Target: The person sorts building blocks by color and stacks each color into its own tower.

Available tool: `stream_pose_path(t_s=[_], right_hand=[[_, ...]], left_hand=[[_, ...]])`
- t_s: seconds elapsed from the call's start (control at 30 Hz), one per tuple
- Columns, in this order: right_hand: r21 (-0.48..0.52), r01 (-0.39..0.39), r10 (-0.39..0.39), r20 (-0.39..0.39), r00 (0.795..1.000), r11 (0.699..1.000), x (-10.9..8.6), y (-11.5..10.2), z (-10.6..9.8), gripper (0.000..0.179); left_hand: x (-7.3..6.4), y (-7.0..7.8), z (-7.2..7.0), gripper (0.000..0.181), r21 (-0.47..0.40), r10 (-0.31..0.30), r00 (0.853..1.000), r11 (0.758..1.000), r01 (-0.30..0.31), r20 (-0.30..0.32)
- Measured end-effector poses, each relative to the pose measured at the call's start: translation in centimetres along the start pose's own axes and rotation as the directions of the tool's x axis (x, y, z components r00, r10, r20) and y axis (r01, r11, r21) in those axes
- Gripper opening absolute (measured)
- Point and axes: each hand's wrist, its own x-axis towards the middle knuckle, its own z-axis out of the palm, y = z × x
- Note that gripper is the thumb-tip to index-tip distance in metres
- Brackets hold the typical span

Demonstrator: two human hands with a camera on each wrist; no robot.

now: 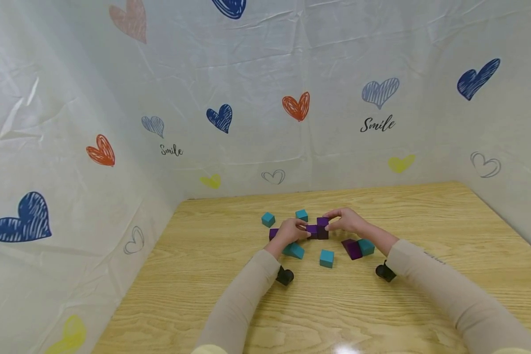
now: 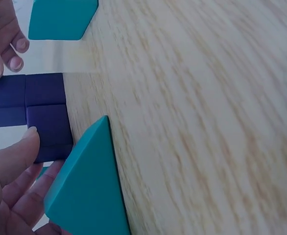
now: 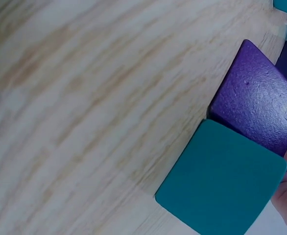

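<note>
Two purple cubes form a short stack, with the upper cube (image 1: 322,221) on a lower one (image 2: 45,89). Beside the lower one sits another purple cube (image 1: 311,231), touching it. My left hand (image 1: 290,231) pinches this side cube; its thumb lies on the near face in the left wrist view. From the right, my right hand (image 1: 346,220) holds the upper cube between thumb and fingers. A teal wedge (image 2: 92,186) lies just in front of my left hand. Another purple block (image 1: 273,233) shows partly behind the left hand.
Near my right forearm, a purple slanted block (image 3: 258,98) touches a teal block (image 3: 222,176). A teal cube (image 1: 326,258) stands in front of the stack. Behind are two more teal blocks, one left (image 1: 268,219) and one nearer the middle (image 1: 301,215). Heart-printed sheeting (image 1: 256,147) borders the wooden table (image 1: 194,275).
</note>
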Motion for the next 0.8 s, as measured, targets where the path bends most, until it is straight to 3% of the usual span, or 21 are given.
stream_pose_path(t_s=[0.23,0.43,0.6,0.8], right_hand=[[0.001,0.002,-0.002,0.002,1.0,1.0,-0.1,0.0,0.1,0.046],[-0.003,0.006,-0.006,0.004,1.0,1.0,-0.2,-0.1,0.0,0.047],[-0.017,0.006,-0.006,0.009,1.0,1.0,-0.4,-0.4,-0.2,0.047],[-0.009,0.019,-0.019,0.022,1.0,1.0,-0.3,-0.4,-0.3,0.05]], left_hand=[[-0.5,0.1,-1.0,0.054,0.033,-0.008,1.0,0.999,0.007,0.02],[-1.2,0.5,-3.4,0.052,0.053,0.086,0.996,0.995,-0.086,0.003],[-1.4,0.0,-5.4,0.047,0.064,0.145,0.988,0.988,-0.141,-0.056],[-1.9,-1.3,-6.8,0.043,0.092,0.141,0.98,0.987,-0.129,-0.141]])
